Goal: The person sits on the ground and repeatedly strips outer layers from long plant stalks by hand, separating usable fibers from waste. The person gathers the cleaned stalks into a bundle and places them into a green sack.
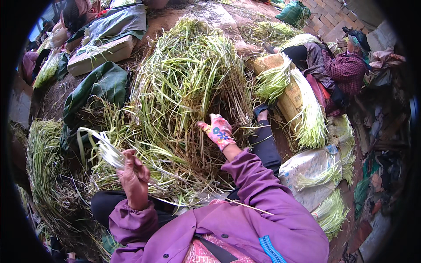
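In my bare left hand [134,176] is a small bunch of pale, thin leafy stalks [110,151]. The bunch leans up and to the left, and its far end bends over. My right hand [218,131], in a pink floral glove, is at the near side of a tall heap of green and yellowed stalks [187,69]. Its thumb stands apart from the fingers, and nothing shows held in it. Loose stalks and dry brown leaves [164,179] are scattered between my hands and over my lap.
More green stalks [44,157] lie piled at the left, beside a dark green cloth [98,88]. On the right, trimmed pale bundles [312,111] rest across a cardboard-like block [268,64] and a printed white sack [307,171]. A person in a checked top [348,74] sits beyond.
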Available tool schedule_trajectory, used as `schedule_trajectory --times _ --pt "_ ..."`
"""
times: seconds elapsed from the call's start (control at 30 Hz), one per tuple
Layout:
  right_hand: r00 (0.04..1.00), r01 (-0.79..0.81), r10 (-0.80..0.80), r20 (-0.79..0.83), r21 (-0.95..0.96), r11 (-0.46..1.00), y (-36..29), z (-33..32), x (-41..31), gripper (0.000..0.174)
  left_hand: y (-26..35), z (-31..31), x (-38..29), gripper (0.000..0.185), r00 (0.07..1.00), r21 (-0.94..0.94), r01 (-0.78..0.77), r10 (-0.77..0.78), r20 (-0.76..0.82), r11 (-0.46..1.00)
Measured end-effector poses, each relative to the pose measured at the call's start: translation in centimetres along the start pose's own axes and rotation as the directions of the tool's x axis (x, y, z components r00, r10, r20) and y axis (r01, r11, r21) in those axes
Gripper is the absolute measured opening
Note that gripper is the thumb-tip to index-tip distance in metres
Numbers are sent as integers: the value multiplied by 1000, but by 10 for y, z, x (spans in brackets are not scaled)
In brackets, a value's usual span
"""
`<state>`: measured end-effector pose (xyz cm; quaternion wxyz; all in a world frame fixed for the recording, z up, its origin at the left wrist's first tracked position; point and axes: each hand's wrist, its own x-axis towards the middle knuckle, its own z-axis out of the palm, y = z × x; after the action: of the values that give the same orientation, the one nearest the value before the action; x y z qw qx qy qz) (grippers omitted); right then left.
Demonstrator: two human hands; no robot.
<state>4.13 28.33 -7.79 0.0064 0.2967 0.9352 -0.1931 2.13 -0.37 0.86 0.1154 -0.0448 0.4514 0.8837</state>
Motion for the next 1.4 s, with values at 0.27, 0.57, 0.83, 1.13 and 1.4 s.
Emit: schedule_trajectory --times 0.27,0.57,0.83,1.13,1.4 --pt "883 294 -258 391 -33 955 -95 59 -23 26 -5 4 -5 22 1000 70 -8 6 23 998" --pt "891 171 -155 -427 -2 985 -79 45 14 82 33 -4 -13 21 960 64 -252 258 -107 966" --pt "767 624 -542 344 -204 754 -115 143 -10 34 33 -5 -9 21 972 73 -196 203 -119 978" --pt "554 618 -603 575 202 760 -99 162 -65 35 26 -16 -1 21 974 61 -147 155 -165 987" --pt "982 154 -153 112 -3 988 -110 60 40 68 18 -17 1 21 982 77 -66 79 -174 995"
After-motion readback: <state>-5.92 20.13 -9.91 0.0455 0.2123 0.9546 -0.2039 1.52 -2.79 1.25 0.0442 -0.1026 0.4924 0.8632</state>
